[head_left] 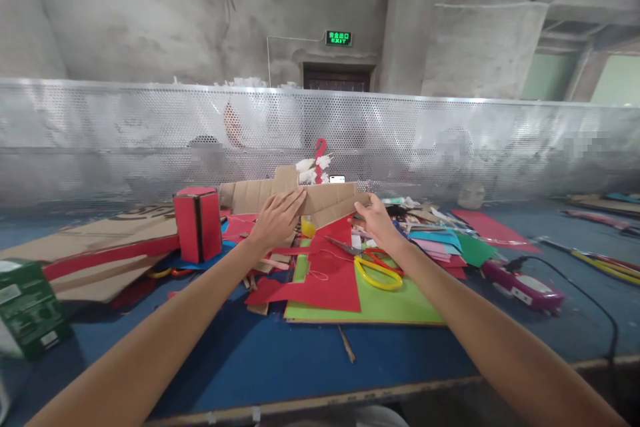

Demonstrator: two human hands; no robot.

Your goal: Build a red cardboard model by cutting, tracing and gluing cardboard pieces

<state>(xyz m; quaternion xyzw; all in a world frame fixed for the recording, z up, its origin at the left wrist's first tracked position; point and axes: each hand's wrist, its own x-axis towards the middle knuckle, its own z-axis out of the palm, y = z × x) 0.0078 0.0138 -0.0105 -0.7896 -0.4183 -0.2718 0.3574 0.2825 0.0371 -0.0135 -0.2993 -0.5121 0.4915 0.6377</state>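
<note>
Above table [235, 353], long cardboard [323, 200] crosswise

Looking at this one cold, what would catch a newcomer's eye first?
Probably the cut piece of brown cardboard at the centre, with the left hand laid against it and the right hand pinching its right end. Next, the bright red box standing to its left, and the yellow-handled scissors on the coloured sheets below the right hand. Higher up, a green-lit exit sign glows on the grey wall.
</note>
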